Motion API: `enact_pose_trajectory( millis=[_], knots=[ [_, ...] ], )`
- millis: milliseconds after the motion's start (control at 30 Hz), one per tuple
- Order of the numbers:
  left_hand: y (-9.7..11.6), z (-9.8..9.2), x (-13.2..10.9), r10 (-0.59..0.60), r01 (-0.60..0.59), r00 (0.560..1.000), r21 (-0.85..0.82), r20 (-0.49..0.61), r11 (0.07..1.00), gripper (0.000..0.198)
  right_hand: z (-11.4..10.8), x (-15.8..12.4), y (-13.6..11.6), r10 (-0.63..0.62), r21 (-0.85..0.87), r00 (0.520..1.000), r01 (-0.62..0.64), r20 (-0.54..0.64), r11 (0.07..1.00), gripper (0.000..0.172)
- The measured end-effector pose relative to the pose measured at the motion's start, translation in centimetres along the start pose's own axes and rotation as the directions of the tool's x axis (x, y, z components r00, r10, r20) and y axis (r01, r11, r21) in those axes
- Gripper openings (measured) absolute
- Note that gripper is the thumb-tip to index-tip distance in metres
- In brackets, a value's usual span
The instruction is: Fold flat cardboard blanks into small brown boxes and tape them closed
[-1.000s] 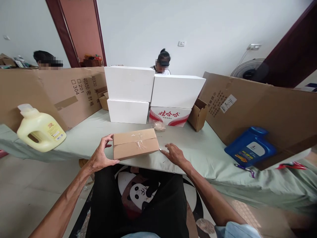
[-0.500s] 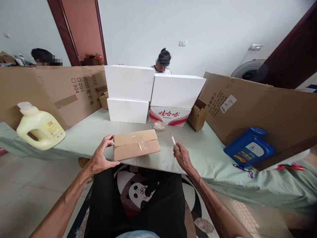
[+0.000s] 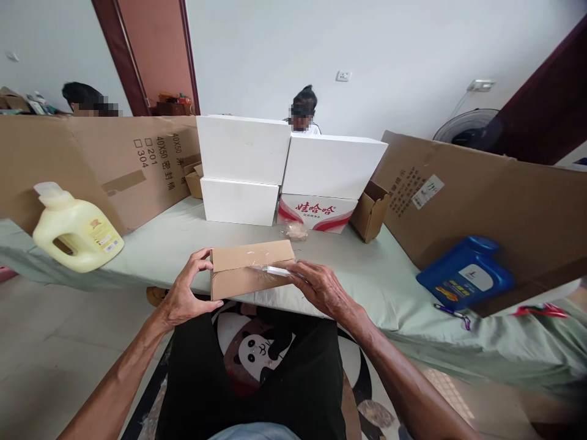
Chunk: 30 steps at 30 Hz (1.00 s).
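A small brown cardboard box [image 3: 238, 282] rests at the table's near edge, a seam with clear tape running along its top. My left hand [image 3: 186, 290] grips the box's left end, thumb at the near side and fingers at the far corner. My right hand [image 3: 316, 282] is closed around a white-handled knife [image 3: 277, 271]. The knife points left over the taped seam, its thin blade lying at or just above the tape; I cannot tell whether it is cutting in.
White boxes [image 3: 243, 150] are stacked behind, beside crumpled clear plastic [image 3: 294, 230]. A yellow jug [image 3: 76, 229] stands left, a blue bottle [image 3: 465, 272] and a purple-handled item [image 3: 452, 315] lie right. Large cardboard panels [image 3: 499, 214] flank the table. Two people sit beyond.
My right hand has moved left, bringing the knife from beside the box onto its taped seam. My left hand keeps its hold on the box.
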State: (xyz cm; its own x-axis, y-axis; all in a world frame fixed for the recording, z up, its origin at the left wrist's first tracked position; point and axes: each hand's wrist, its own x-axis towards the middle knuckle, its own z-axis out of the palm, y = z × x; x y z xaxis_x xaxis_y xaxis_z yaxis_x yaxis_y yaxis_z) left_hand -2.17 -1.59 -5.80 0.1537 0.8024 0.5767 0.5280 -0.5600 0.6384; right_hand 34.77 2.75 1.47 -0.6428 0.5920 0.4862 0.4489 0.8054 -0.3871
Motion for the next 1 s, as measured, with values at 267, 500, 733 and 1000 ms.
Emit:
enact_pose_trajectory(
  millis=[267,500,733,1000],
  knots=[
    [-0.1,0.1,0.0,-0.022,0.022,1.0,-0.022,0.004,1.0,0.064,-0.3,0.4,0.7,-0.033,-0.078,0.999,0.034,0.015,0.996,0.029],
    [0.3,0.0,0.2,-0.012,0.012,1.0,0.002,0.013,1.0,0.063,-1.0,1.3,0.4,-0.037,-0.186,0.996,0.051,0.076,0.981,0.042],
    [0.3,0.0,0.2,-0.018,0.018,1.0,0.012,0.015,1.0,0.065,-1.5,1.9,0.6,-0.053,-0.226,0.995,0.072,0.087,0.971,0.041],
    [-0.1,0.1,0.5,0.009,-0.009,1.0,0.01,-0.011,1.0,0.064,-3.2,4.4,-1.0,-0.031,-0.407,0.99,0.086,0.14,0.909,0.052]
  ],
)
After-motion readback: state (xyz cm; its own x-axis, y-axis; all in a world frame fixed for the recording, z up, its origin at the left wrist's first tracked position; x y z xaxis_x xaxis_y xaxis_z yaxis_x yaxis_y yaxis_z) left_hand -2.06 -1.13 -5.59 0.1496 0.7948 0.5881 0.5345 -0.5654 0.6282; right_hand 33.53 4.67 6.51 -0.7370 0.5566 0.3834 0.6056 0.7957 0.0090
